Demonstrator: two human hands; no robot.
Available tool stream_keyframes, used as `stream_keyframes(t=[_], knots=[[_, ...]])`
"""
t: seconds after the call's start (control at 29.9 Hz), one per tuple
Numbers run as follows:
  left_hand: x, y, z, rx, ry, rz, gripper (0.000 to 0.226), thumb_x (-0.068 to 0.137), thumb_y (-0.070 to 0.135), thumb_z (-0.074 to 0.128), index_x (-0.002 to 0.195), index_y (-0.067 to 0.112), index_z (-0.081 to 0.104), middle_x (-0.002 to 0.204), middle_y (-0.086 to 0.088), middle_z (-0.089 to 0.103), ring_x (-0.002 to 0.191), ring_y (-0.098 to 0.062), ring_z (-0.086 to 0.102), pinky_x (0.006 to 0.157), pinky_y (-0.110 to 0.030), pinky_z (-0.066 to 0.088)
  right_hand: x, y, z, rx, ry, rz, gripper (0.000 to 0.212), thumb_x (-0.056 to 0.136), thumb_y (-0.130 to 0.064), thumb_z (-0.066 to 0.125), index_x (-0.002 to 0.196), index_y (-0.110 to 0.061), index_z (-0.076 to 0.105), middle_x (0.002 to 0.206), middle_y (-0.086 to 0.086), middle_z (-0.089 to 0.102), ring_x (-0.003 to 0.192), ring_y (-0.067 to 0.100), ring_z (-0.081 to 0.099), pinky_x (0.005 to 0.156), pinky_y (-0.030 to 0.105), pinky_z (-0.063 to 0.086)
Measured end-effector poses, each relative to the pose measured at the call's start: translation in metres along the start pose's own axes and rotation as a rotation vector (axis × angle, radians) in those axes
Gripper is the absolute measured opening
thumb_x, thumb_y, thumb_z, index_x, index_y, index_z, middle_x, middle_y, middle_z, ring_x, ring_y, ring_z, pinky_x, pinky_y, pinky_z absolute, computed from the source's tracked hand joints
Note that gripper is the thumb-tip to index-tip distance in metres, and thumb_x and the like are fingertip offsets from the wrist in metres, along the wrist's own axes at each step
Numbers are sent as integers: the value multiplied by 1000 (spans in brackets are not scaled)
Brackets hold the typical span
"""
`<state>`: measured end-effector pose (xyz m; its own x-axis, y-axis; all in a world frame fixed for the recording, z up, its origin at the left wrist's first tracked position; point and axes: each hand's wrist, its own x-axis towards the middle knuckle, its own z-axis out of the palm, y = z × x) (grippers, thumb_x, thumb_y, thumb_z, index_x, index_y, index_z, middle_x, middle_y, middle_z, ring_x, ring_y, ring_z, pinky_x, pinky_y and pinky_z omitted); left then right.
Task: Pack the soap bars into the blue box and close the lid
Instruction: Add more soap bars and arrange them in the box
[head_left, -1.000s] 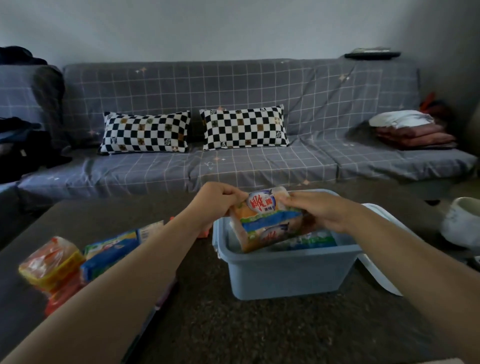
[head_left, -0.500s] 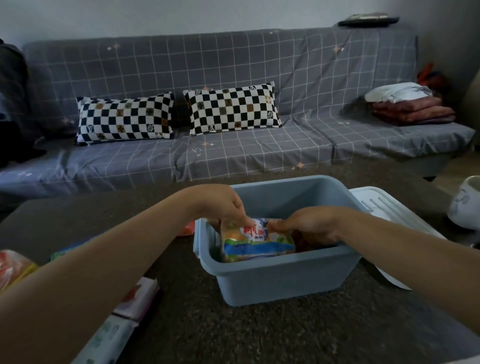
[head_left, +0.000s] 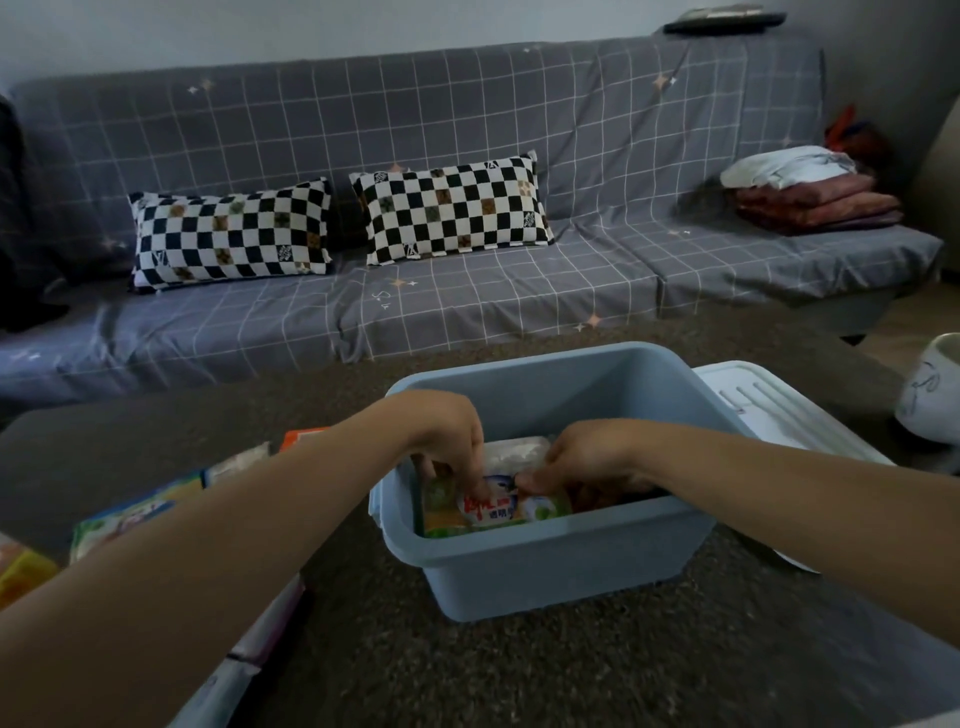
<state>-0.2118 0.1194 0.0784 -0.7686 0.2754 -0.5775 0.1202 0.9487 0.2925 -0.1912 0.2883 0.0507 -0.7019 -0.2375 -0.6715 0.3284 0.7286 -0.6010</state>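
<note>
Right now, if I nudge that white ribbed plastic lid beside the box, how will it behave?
The white ribbed plastic lid looks thin and light, so it should slide easily. Its ribs suggest it stays fairly stiff. It lies flat, so rolling seems unlikely.

The one head view is looking forward and down from the person's own eye level, sitting close over the table (head_left: 519, 665). Both forearms are running in from the bottom corners toward the box (head_left: 561, 566) near the centre. Farther off, it is facing the sofa (head_left: 467, 130) squarely, its wide angle bending the edges.
</note>
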Motion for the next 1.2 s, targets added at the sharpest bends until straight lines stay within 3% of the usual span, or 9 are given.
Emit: stream_keyframes(t=[0.13,0.27,0.4,0.5,0.67,0.84,0.97,1.04,1.2], knots=[[3,2,1,46,-11,-16,15,73,29,78,75,21,66,89,2,68,81,-13,62,70,-23,50,-1,2,-1,-49,99,-31,45,76,-39,75,101,-3,69,83,13,70,65,19,60,63,31,49],[6,4,-3,43,-75,-58,30,76,27,77,101,13,70,100,-4,70,81,-14,62,67,-21,51,-2,2,-2,-37,86,-8,50,75,-36,76,110,-2,65,104,15,71,76,20,64,69,30,53],[4,-3,-1,-15,-41,88,6,77,24,75,79,22,70,88,6,70,86,-9,66,72,-21,55,-2,3,-3,-54,95,-20,49,75,-39,75,107,-3,67,94,13,71,71,19,63,68,31,52],[0,-8,4,-29,49,186,11,77,24,75,83,15,73,91,2,74,83,-7,67,78,-23,56,-6,3,-4,-73,107,-93,36,78,-37,73,99,-8,69,85,12,71,66,19,64,64,30,53],[-11,-9,2,-133,99,267,10,79,25,73,80,15,71,83,6,72,74,-2,65,73,-17,53,-14,9,-9,47,106,-172,23,85,-41,64,103,-27,63,98,10,71,84,25,70,74,36,59],[-27,-9,-5,-325,112,341,8,78,21,73,72,17,69,80,2,75,73,-5,71,71,-16,56,-17,11,-15,123,-104,-109,46,86,-50,54,126,-26,56,125,8,59,111,29,58,97,46,49],[-36,-10,-13,-483,143,363,12,79,16,70,68,16,66,72,3,73,67,-6,71,61,-13,54,-20,11,-19,347,-252,-138,61,74,-51,59,129,-26,52,129,18,56,114,36,57,91,45,51],[-37,-10,-11,-519,114,359,10,78,16,70,69,15,66,76,1,74,71,-10,72,62,-16,55,-21,12,-18,397,-256,-200,52,73,-43,62,119,-20,57,124,18,61,106,33,62,81,40,54],[-32,-9,0,-437,37,306,11,78,21,73,69,21,66,113,-8,71,105,-19,67,92,-35,55,-21,11,-13,349,-151,-224,32,66,-27,69,96,-17,63,101,8,66,86,23,63,67,32,52]])
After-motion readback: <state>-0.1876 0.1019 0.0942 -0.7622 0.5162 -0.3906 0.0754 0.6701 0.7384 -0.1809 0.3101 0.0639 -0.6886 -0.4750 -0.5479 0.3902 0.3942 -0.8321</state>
